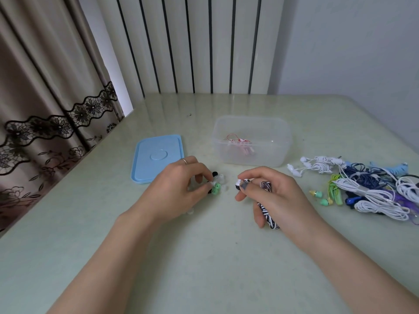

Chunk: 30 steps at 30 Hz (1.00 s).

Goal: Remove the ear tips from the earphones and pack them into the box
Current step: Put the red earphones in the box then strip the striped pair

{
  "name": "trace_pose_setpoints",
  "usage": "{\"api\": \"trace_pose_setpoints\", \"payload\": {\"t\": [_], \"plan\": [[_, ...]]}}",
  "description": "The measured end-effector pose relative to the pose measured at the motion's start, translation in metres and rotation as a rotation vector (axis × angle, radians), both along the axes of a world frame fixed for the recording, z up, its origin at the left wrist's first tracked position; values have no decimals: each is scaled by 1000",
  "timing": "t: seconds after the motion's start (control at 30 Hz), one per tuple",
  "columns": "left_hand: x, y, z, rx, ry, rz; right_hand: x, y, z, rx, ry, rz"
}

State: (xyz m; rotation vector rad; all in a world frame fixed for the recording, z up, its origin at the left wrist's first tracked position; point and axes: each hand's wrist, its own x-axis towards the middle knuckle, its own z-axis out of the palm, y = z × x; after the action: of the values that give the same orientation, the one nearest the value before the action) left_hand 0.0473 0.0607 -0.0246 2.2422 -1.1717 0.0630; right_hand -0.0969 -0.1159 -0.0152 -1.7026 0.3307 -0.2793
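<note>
1. pale green table takes up most of the view, both forearms coming in from 6 o'clock.
2. left hand sits just left of centre, thin ring on one finger, fingertips pinched together down on a little heap of loose ear tips. the heap is green, clear and black ones, lying on the table right at the fingertips. looks like a whitish tip is between the thumb and finger, but it's too blurry to be sure.
3. right hand is at about 3 o'clock from that heap, curled closed round a bundled black-and-white striped earphone cable. one end of the bundle pokes out under the palm toward 6 o'clock.
4. thumb and index of the same hand pinch the black-and-white earbud, pointing it toward the left hand. the two hands are near each other but not touching.
5. clear plastic box stands open at 12 o'clock from the hands, with a pink-and-white earphone with red cord lying inside.
6. its light blue lid lies flat on the table at 9 o'clock of the box, just beyond the left hand.
7. at 3 o'clock, far right of the table, a tangled pile of earphones, white, navy, green and purple cables. a couple of green earbuds sit at its left edge with tips on.
</note>
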Motion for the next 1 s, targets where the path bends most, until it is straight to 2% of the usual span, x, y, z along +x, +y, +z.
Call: {"api": "trace_pose_setpoints", "payload": {"t": [0.3, 0.47, 0.57, 0.77, 1.0], "plan": [[-3, -3, 1, -36, 53, -4, -1, 4, -2, -113, -61, -75], [-15, -10, 7, -192, 221, 15, -1, 4, -2, -56, -120, -122], [-26, -17, 8, -286, 288, -57, -1, 4, 0, 2, -134, -108], [-38, -26, 8, -351, 495, -177, -2, 3, 1, 32, -148, -93], [-40, -27, 9, -394, 521, -155, -3, 7, 1, -37, -160, -88]]}}
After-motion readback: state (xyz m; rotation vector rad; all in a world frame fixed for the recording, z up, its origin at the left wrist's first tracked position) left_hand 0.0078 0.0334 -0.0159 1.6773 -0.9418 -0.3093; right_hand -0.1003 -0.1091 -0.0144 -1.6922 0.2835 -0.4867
